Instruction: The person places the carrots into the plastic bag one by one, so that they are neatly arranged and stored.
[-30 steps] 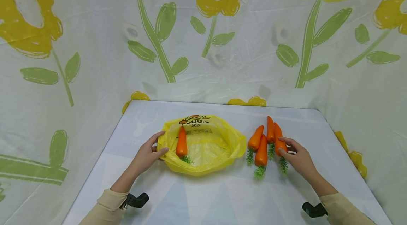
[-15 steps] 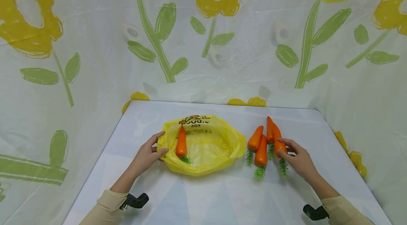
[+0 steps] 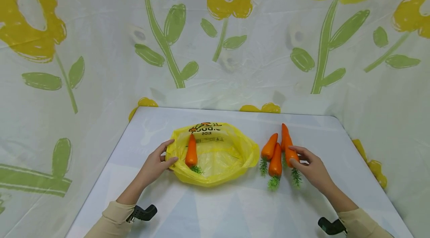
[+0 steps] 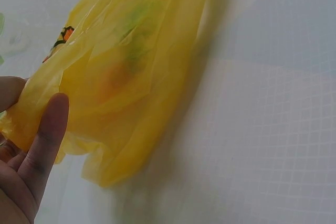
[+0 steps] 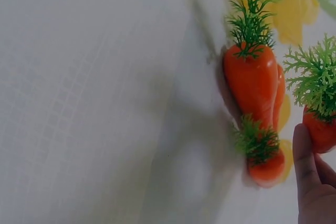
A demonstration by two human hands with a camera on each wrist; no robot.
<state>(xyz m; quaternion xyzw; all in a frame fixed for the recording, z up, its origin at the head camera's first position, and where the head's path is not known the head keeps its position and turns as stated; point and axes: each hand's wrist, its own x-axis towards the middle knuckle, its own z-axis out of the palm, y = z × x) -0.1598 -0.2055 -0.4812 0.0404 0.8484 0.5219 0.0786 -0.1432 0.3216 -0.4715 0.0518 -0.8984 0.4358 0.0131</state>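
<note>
My left hand [image 3: 155,161] grips the left rim of a yellow plastic bag [image 3: 231,161], pinching the film between thumb and fingers. The bag lies with its mouth wide, dark print on its inner back wall. Inside, toward its left, rests an orange carrot [image 3: 191,152] with green leaves. On the right, my right hand [image 3: 313,165] pinches another carrot [image 5: 321,134] by its thick end, leaves hanging down. The held carrot partly covers a carrot [image 3: 284,130] behind it. Two more carrots, one slimmer [image 3: 270,147] and one in front [image 3: 276,161], lie close together left of it.
The white table [image 3: 235,212] has pale blue triangles and a rounded far right corner. A white curtain [image 3: 262,70] printed with yellow flowers hangs behind and at both sides. Each wrist wears a black camera mount [image 3: 145,212].
My right hand has shifted slightly left with its carrot, which now overlaps the one behind it more. The left hand and the bag have stayed in place.
</note>
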